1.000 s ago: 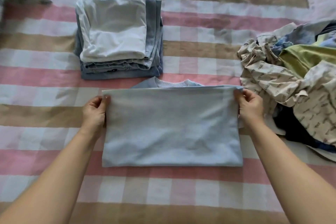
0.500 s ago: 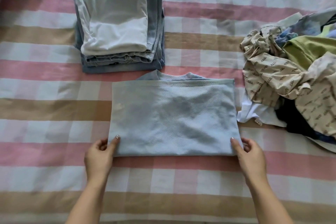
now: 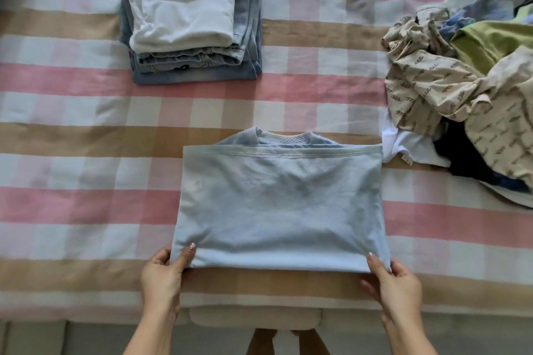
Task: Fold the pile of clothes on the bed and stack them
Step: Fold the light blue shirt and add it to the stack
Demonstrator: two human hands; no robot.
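- Both hands pinch the near corners of the light-blue shirt (image 3: pixel 282 210). The left hand (image 3: pixel 163 271) has its forefinger laid on top of the cloth and the other fingers tucked at or under the edge. The right hand (image 3: pixel 396 279) mirrors it at the opposite corner.
- Head view: the shirt lies folded in half on the checked bed cover (image 3: pixel 72 153), close to the near edge of the bed. Its hem is brought up just short of the collar, which shows beyond it.
- Judgement: a hold on the two fold corners keeps both layers together, so the shirt can be doubled again or carried off flat.
- The folded stack (image 3: pixel 187 17) stands well apart at the far left. The unfolded pile (image 3: pixel 467 95) lies to the right, one white piece just beside the shirt's far right corner. Much of the task remains.
- Against the earlier frames: a second ago the hands held the hem corners at the far side. Half a second ago they only reached the near corners. They now have the cloth pinched, and the stack and pile look undisturbed.
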